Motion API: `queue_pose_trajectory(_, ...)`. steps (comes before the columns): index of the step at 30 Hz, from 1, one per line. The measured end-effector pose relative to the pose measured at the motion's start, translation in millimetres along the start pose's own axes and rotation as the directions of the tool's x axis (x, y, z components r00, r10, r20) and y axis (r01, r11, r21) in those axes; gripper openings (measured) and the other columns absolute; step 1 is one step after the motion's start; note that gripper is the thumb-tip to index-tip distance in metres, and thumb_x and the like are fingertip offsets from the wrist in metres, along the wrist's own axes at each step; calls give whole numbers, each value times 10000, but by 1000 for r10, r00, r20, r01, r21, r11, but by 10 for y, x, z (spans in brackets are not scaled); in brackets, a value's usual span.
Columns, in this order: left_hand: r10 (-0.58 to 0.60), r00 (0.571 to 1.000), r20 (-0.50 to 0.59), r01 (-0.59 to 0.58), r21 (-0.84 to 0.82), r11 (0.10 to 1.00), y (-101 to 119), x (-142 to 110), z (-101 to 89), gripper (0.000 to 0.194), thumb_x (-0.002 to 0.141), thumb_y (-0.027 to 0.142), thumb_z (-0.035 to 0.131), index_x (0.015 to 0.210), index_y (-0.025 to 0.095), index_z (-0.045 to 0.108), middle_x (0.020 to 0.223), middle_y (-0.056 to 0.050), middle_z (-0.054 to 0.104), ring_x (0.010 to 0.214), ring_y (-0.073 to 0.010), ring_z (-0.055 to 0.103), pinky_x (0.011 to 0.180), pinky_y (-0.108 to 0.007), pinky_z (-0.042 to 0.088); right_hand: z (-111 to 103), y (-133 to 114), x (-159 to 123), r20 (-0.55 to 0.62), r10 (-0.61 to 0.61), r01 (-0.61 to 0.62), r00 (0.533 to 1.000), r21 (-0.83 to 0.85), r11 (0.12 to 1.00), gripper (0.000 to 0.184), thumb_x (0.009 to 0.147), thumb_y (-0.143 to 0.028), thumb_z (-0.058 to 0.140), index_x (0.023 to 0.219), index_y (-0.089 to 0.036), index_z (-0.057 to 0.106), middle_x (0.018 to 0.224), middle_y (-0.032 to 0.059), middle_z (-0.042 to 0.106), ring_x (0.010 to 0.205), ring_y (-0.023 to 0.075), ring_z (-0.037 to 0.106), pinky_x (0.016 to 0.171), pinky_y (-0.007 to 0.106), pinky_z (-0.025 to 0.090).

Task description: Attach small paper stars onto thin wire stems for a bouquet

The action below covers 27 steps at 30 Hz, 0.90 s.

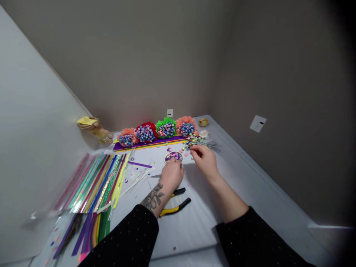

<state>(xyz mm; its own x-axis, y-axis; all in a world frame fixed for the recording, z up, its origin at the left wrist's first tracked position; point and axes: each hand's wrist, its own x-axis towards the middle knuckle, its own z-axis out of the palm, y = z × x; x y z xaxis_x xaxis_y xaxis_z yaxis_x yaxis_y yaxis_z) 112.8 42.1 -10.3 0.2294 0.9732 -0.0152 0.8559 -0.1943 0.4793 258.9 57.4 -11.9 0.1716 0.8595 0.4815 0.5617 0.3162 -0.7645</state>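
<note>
Grey walls are met in a corner by a pale work surface [189,237]. Far to the left of a round disc covered in purple sequins [174,157], a fan of holographic foil strips [94,183] is laid out, with matt paper strips [89,231] nearer the camera. Up and left of the disc, a glass bottle [104,138] is set by the wall, close to a yellow cloth [86,121]. Behind the disc, a row of tissue-paper pompoms studded with small beads is lined up, a red pompom [146,128] among them, along a purple paper strip [147,145]. Below the disc, yellow-and-black handled pliers [175,207] are left lying.

The disc's lower edge is overlapped by the left hand [171,175], its fingers curled down against the rim; a firm grip cannot be told from a light touch. Pieces this small are probably best lifted singly and placed with the fingertips, while the disc is kept steady by the other hand. Just right of the disc, the right hand [202,159] is held above the surface, its fingertips [193,151] drawn close together; whether a tiny piece is pinched there is too small to tell. The disc lies just left of those fingertips, apart from them. Beyond them, jewel-like beads [191,141] are heaped near silver wire sprigs [210,144].
</note>
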Motion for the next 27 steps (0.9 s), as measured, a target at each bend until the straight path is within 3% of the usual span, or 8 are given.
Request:
queue_pose_trajectory(4, 4, 1000, -19, -6, -129, 992, 1, 19, -3, 137, 778, 146, 529, 848, 135, 645, 1009, -134, 605, 973, -244, 561, 893, -367, 411, -4, -39, -12, 21, -18, 17, 1000, 24, 1000, 148, 787, -207, 514, 775, -176, 658, 733, 40, 633, 667, 167, 563, 625, 272, 436)
queue_pose_trajectory(8, -39, 999, 6, 39, -401, 915, -172, -153, -175, 152, 832, 234, 502, 886, 143, 611, 812, -55, 647, 740, -152, 615, 696, -265, 497, 65, -177, -123, 113, -66, 61, 991, 43, 997, 134, 793, -184, 516, 770, -173, 648, 746, 41, 627, 679, 160, 565, 634, 266, 437)
queue_pose_trajectory(10, -198, 974, 107, 196, -836, 512, -319, -307, -262, 184, 792, 281, 591, 906, 135, 597, 779, -40, 657, 675, -122, 621, 653, -230, 504, 138, -293, -231, 208, -124, 111, 970, 72, 991, 134, 790, -164, 514, 767, -175, 646, 733, 36, 618, 685, 157, 564, 642, 265, 434)
queue_pose_trajectory(12, -273, 936, 224, 274, -948, 163, -472, -464, -313, 223, 720, 245, 687, 893, 130, 605, 770, -33, 673, 633, -86, 619, 644, -189, 504, 225, -410, -350, 313, -128, 90, 941, 131, 987, 128, 778, -158, 522, 750, -180, 645, 707, 24, 606, 653, 145, 552, 617, 256, 427)
queue_pose_trajectory(15, -294, 905, 308, 303, -951, -65, -648, -611, -313, 240, 673, 186, 738, 875, 122, 624, 728, -26, 683, 589, -64, 614, 605, -151, 505, 351, -518, -486, 499, 64, -212, 864, 246, 946, 81, 742, -194, 563, 709, -174, 633, 599, -9, 578, 539, 117, 518, 516, 225, 406)
queue_pose_trajectory(18, -255, 907, 335, 307, -941, -145, -725, -624, -275, 213, 687, 161, 728, 872, 120, 629, 718, -24, 680, 591, -69, 619, 597, -152, 518, 439, -528, -545, 666, 227, -524, 711, 286, 802, 61, 704, -224, 587, 692, -166, 602, 492, -48, 524, 430, 91, 476, 430, 198, 371)
queue_pose_trajectory(20, -218, 914, 343, 306, -934, -185, -730, -595, -262, 208, 687, 162, 733, 863, 122, 628, 738, -27, 679, 621, -75, 626, 614, -157, 528, 469, -513, -556, 709, 262, -619, 655, 305, 723, 65, 685, -229, 596, 680, -169, 571, 460, -64, 503, 395, 81, 460, 405, 187, 356)
queue_pose_trajectory(27, -193, 914, 357, 308, -920, -242, -686, -585, -310, 266, 621, 189, 798, 818, 127, 630, 713, -18, 677, 598, -60, 606, 575, -128, 521, 443, -541, -555, 711, 318, -696, 627, 328, 639, 83, 680, -227, 602, 672, -170, 542, 448, -72, 501, 387, 65, 452, 399, 171, 351)
